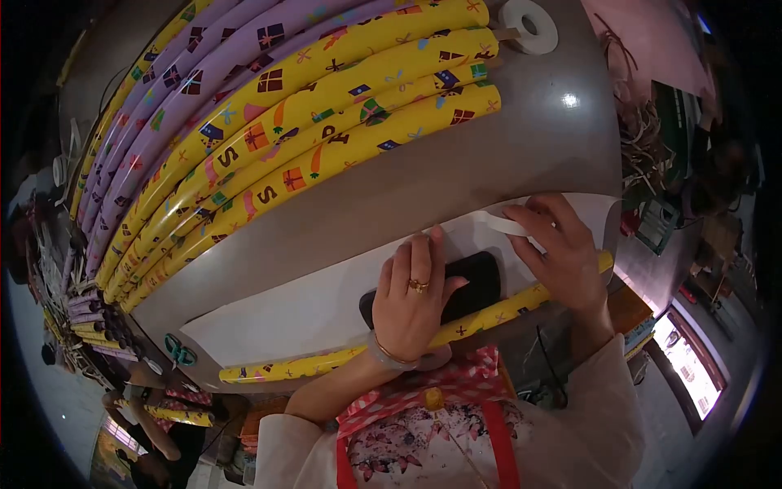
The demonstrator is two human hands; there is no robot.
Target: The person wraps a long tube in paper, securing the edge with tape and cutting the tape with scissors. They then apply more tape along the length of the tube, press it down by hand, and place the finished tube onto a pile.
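At the near edge of the bench, a black box [456,287] lies on white paper [326,314] under the left hand [411,297].

The left hand rests flat on the box, fingers spread, pinning it without gripping. Just right of the box, the right hand [562,244] pinches a strip of white tape [501,224] between thumb and fingertips over the paper's far edge. A yellow patterned roll [326,363] lies along the bench's near edge, touching the paper and passing under both wrists. Farther back, yellow rolls [326,122] and purple rolls [204,73] are stacked side by side. A tape roll [528,24] sits at the far edge, and green scissors [179,352] lie near the near left corner.
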